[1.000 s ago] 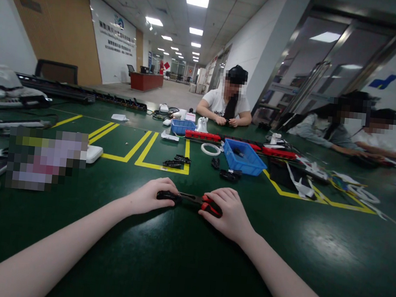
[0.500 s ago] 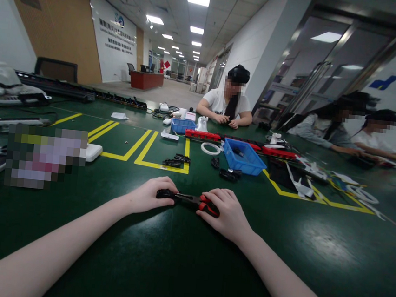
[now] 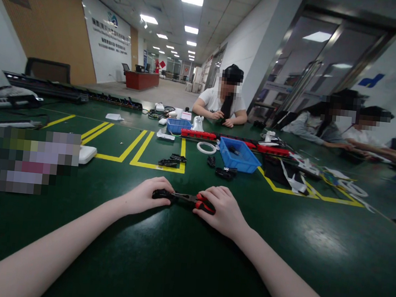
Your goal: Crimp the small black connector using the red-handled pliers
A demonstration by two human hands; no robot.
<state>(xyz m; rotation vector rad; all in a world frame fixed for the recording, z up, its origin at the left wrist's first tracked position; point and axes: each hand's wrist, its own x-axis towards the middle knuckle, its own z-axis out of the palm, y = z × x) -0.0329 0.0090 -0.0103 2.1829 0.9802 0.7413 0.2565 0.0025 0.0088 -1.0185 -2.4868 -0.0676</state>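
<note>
The left hand [image 3: 148,195] curls closed round a black part [image 3: 161,194]; the right hand [image 3: 225,212] grips red-handled pliers [image 3: 190,197], tips at the part, well in from the far edge of the worktop [image 3: 187,264]. The view has swung slightly right; both grips look unchanged. Lettering on the wall sign [image 3: 105,37] is blurred.

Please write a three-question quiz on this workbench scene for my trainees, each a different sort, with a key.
1. Short answer: which hand holds the red-handled pliers?
2. Multiple choice: the white ring lies (a) on the table beside the larger blue bin; (b) inside that bin; (c) around the pliers.
3. True or false: the left hand grips a black object.

Key: 1. The right hand. 2. a. 3. True.
</note>
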